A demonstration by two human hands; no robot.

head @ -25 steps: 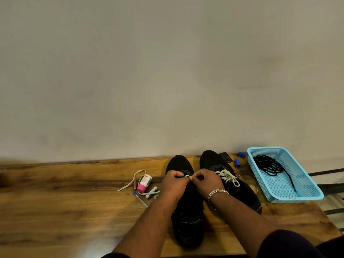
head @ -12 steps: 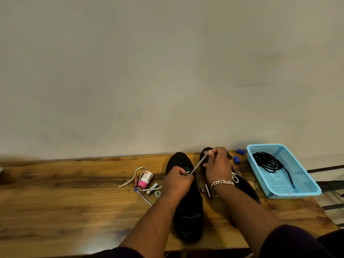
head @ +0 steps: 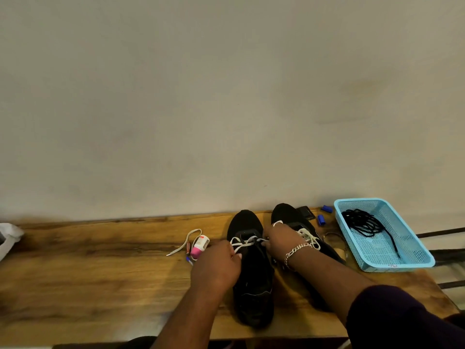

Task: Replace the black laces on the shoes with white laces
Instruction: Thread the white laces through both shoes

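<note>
Two black shoes stand side by side on the wooden table (head: 100, 273). The left shoe (head: 253, 285) has a white lace (head: 245, 241) crossing its upper eyelets. My left hand (head: 217, 264) pinches one end of this lace at the shoe's left side. At the shoe's right side my right hand (head: 279, 239), with a silver bracelet on the wrist, pinches the other end. The right shoe (head: 289, 215) carries a white lace (head: 309, 236) laced through it, partly hidden behind my right wrist. Black laces (head: 364, 224) lie in a blue basket (head: 412, 250).
A loose white lace piece (head: 187, 241), a pink-and-white bottle (head: 200, 245) and small pens lie left of the shoes. Two blue caps (head: 320, 219) and a dark flat object (head: 305, 212) sit behind the right shoe. A white bag (head: 8, 238) is at the far left edge.
My right hand has come down from pulling the lace up and away, back to the left shoe's right side. My left hand shifted slightly left; the white lace now crosses the eyelets.
</note>
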